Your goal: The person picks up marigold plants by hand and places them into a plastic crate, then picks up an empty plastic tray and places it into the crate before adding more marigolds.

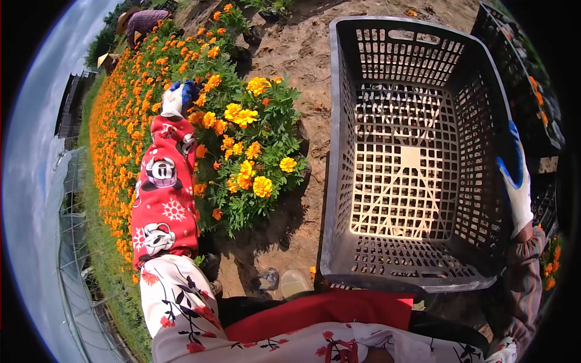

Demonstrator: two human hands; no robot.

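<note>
My left hand [177, 99], in a white glove with blue coated fingers, reaches into the orange marigolds [209, 120]. Its fingers look curled in among the blooms; what they hold, if anything, is hidden. To its right stands a bushy marigold plant [260, 142] with yellow-orange flowers. My right hand [517, 181], gloved the same way, is at the right side of a black plastic crate [328, 181], thumb and fingers on either side of its rim. Nothing lies inside the slatted crate, and ground light shows through its bottom.
A long bed of marigolds [118, 163] runs along the left. Another black crate [514, 66] with plants is at the upper right. Bare soil [281, 54] lies between flowers and crate. Two people in hats bend over the far row, one in a plaid shirt [145, 23]. A greenhouse [75, 206] stands left.
</note>
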